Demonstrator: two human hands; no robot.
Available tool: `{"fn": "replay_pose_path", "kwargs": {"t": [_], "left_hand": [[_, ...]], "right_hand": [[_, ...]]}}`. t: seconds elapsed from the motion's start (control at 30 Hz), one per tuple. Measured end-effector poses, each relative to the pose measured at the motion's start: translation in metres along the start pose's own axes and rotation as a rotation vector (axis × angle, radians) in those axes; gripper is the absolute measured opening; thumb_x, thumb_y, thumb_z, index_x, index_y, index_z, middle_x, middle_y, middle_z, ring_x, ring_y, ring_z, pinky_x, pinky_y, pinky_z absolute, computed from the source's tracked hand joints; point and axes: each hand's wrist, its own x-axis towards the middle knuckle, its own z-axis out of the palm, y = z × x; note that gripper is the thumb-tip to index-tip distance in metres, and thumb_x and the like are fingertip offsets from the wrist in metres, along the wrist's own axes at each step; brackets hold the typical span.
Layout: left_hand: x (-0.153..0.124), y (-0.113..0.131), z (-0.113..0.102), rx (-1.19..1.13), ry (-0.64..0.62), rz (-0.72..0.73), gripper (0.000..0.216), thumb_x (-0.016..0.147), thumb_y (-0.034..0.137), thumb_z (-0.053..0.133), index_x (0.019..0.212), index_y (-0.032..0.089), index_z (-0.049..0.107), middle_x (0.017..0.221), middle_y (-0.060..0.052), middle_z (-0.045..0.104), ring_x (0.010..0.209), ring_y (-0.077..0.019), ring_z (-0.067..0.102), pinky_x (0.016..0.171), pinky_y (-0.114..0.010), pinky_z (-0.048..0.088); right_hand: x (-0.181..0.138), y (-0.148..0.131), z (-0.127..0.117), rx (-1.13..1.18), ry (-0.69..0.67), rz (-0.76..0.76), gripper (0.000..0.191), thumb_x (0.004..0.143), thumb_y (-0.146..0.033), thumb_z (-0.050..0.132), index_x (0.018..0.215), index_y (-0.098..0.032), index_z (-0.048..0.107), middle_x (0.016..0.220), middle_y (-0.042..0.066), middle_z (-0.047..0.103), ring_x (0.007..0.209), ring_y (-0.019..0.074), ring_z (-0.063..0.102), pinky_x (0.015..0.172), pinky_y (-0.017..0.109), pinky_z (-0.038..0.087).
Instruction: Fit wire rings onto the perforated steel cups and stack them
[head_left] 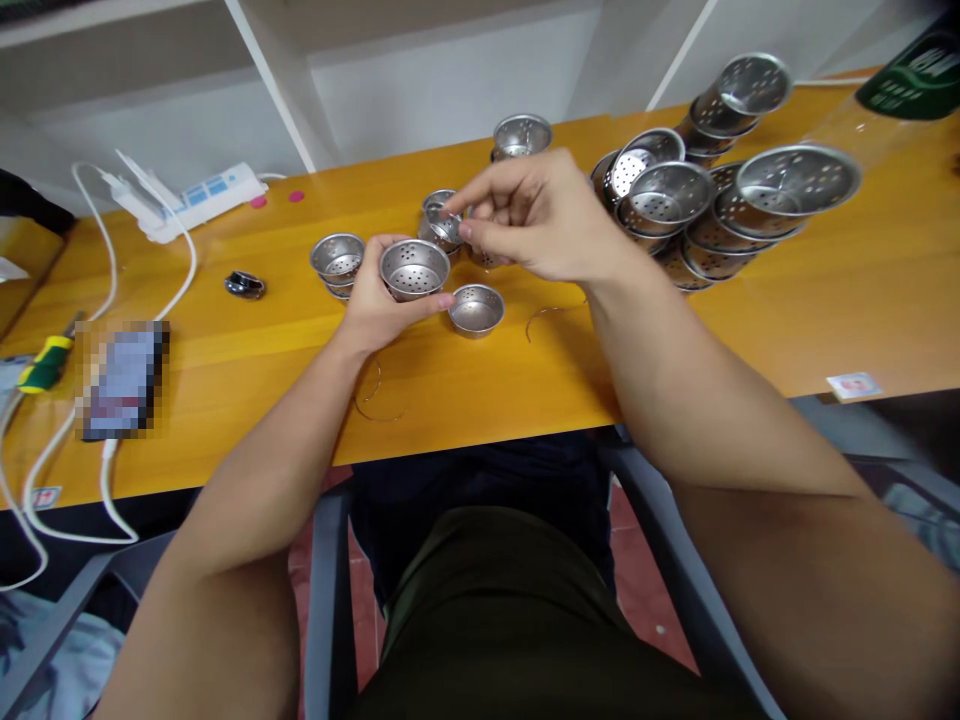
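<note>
My left hand (373, 305) is wrapped round a small perforated metal cup (415, 268), its open mouth facing up. My right hand (536, 215) is raised beside it, thumb and index finger drawn together in a pinch; anything between them is too small to make out. Its fingertips are in front of another metal cup (441, 215); whether they touch cannot be told. A single metal cup (477, 311) rests on the table just right of the left thumb. Left of the left hand stands a short stack of cups (338, 260).
Several stacks of perforated cups (720, 215) crowd the right, beside a clear bottle (911, 85). One stack (523, 137) stands behind. Thin curved wires (380, 400) lie near the front edge. On the left are a power strip (210, 197), phone (124, 380), cables and screwdriver (46, 364).
</note>
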Motion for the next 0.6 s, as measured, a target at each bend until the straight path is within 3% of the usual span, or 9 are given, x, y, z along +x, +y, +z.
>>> {"fn": "replay_pose_path", "kwargs": {"t": [0.17,0.37,0.6], "left_hand": [[0.001,0.008,0.005,0.028,0.008,0.037,0.117,0.065,0.097,0.113,0.144,0.028,0.061,0.133,-0.009,0.076,0.122,-0.0364,0.085,0.114,-0.062,0.074],[0.001,0.012,0.009,0.056,-0.031,0.1,0.118,0.065,0.104,0.107,0.144,0.03,0.061,0.133,-0.009,0.075,0.122,-0.0366,0.084,0.111,-0.06,0.073],[0.0,0.015,0.007,0.086,-0.083,0.096,0.12,0.066,0.1,0.11,0.15,0.031,0.059,0.141,-0.011,0.074,0.132,-0.0409,0.082,0.12,-0.065,0.069]], "right_hand": [[0.002,0.027,0.024,-0.155,0.071,0.062,0.06,0.102,-0.087,0.083,0.121,-0.03,0.084,0.111,0.012,0.082,0.11,0.0359,0.075,0.082,0.047,0.065],[-0.001,0.032,0.034,-0.24,0.079,0.065,0.051,0.106,-0.078,0.077,0.12,-0.03,0.083,0.103,0.009,0.075,0.104,0.0324,0.07,0.087,0.045,0.062],[-0.001,0.032,0.037,-0.277,0.096,0.086,0.047,0.107,-0.075,0.073,0.12,-0.03,0.082,0.1,0.008,0.072,0.104,0.0328,0.07,0.091,0.046,0.061]]}}
